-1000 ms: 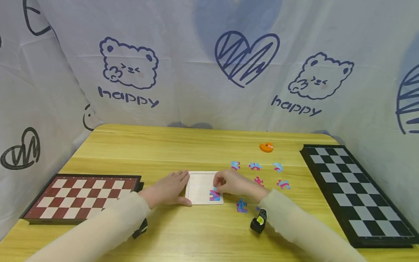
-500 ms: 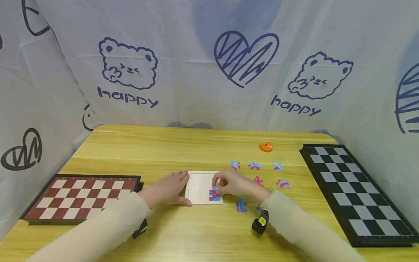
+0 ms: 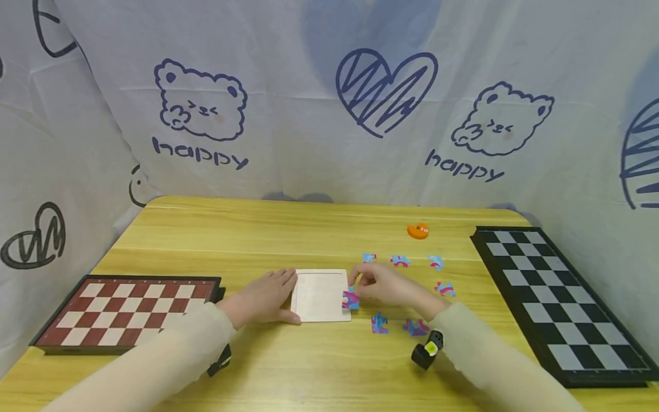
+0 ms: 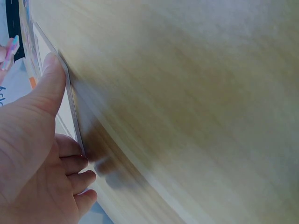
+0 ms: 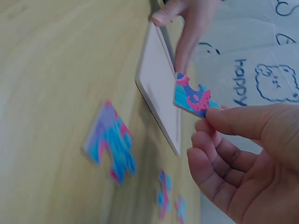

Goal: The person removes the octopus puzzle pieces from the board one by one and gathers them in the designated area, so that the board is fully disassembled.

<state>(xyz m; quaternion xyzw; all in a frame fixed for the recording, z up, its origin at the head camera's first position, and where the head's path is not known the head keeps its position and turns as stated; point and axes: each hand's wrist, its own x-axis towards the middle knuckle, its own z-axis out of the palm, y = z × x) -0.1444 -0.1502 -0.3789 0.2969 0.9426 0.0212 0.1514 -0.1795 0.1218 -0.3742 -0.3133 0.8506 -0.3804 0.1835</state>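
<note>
My right hand (image 3: 381, 285) pinches a pink, blue and purple jigsaw piece (image 5: 191, 95) between thumb and fingers. The piece is raised, overlapping the right edge of a pale square puzzle tray (image 3: 319, 294) in the head view. No piece shows lying in the tray. Along the tray's left edge rests my left hand (image 3: 268, 297), fingers extended. Its thumb (image 4: 51, 79) lies on the tray's near edge in the left wrist view. Close to my right hand lies a blue and purple piece (image 3: 379, 323), with another piece (image 3: 416, 327) by the wrist.
More jigsaw pieces lie behind and right of my right hand, such as a blue-pink one (image 3: 400, 261) and another (image 3: 445, 288). An orange object (image 3: 418, 231) sits farther back. A red-white checkerboard (image 3: 128, 312) stands left, a black-white checkerboard (image 3: 556, 303) right.
My right hand has lifted the jigsaw piece from the tray's lower right corner and moved right with it. The forearm now covers a pink piece. My left hand has stayed put.
</note>
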